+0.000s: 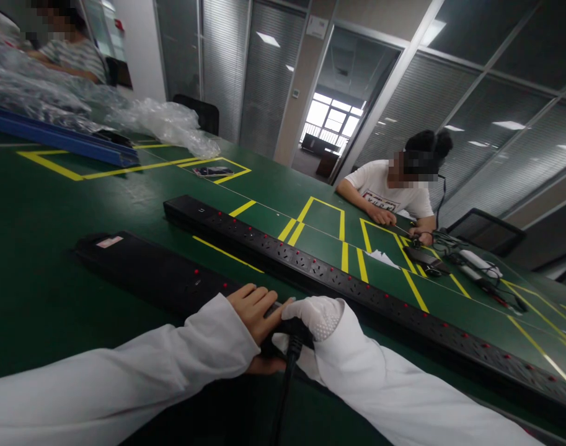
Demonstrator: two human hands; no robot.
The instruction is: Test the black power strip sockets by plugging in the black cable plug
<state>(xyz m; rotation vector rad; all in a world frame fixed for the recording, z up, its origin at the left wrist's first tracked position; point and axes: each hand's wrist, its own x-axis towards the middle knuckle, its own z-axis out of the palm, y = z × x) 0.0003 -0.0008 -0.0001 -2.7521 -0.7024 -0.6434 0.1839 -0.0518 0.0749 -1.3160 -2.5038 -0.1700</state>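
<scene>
A green bench (138, 195) marked with yellow tape (327, 204) spans an office with glass partitions. Across it, a person in a white T-shirt (389, 183) leans over small dark parts, both hands lowered to them. A long black power strip (317, 267), dotted with red switches, runs diagonally over the bench. Crumpled clear plastic wrap (166, 124) lies at the far left beside a blue rail (62, 136). In the foreground, a shorter black power strip (147, 272) lies near the long strip, on its near side. At its near end, the bare left hand (255, 313) grasps the casing, fingers over the top, while the white-gloved right hand (317, 316) curls around the tip, where a black cable (289, 371) hangs down. A phone (212, 171) rests within a taped outline beyond.
</scene>
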